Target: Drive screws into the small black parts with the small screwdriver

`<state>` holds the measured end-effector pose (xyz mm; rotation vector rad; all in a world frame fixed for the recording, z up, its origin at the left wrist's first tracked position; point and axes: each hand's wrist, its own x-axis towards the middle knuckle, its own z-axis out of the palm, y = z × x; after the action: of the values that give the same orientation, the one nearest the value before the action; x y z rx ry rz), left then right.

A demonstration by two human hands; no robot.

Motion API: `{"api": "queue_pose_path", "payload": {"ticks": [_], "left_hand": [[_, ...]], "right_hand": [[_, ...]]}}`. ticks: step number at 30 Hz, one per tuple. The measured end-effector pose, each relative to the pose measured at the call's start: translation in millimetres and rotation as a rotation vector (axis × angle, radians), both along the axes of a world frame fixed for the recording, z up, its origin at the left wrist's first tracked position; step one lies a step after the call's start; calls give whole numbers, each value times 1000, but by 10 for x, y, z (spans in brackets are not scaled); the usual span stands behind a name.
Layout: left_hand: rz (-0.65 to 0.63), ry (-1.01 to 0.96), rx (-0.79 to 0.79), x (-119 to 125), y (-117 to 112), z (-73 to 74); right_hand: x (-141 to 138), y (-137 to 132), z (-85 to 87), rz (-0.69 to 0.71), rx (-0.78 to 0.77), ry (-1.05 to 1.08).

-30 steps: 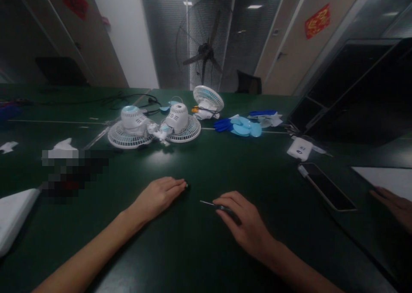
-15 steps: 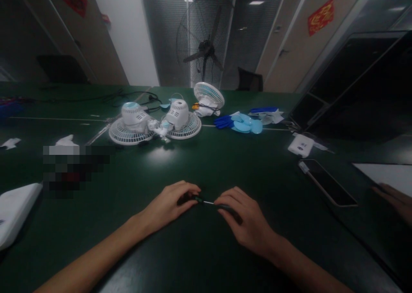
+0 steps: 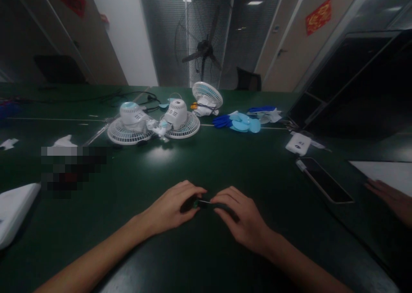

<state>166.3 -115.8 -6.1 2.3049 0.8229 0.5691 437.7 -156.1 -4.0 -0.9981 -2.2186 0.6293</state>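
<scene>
A small screwdriver (image 3: 204, 202) with a thin metal shaft lies level between my two hands, low over the dark green tabletop. My right hand (image 3: 243, 213) is closed around its dark grip, fingers on top and thumb beneath. At the other end, my left hand (image 3: 180, 203) curls its thumb and fingers about a dark part with a greenish edge. My palm and fingers hide most of that part, so its exact shape cannot be made out.
Small white fans (image 3: 130, 130) lie further back, with blue gloves and light-blue fan blades (image 3: 246, 123) to their right. A phone (image 3: 325, 179) and a white box (image 3: 298, 143) are at right. Another person's hand (image 3: 389, 198) rests at the right edge. A white object (image 3: 17, 213) stands left.
My left fingertips have moved slightly right, closer to my right hand, and less of the dark green part shows. The other person's hand reaches further into view.
</scene>
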Motion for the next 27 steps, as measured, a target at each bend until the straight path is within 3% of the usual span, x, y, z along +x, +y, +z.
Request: {"api": "queue_pose_path", "payload": {"ticks": [10,16,20,27], "left_hand": [[-116,-48,-84,-62,19,72],[-80,9,46,-105,103,1],[101,52,114,-385,390,-43],[554,169,193,-1229,963,-79]], "right_hand": [[30,-7,15,-29,15,50],[37,-11,7,-50,24,94],[51,-1,-1,-83,26,135],[65,-5,-1,-86,17,163]]}}
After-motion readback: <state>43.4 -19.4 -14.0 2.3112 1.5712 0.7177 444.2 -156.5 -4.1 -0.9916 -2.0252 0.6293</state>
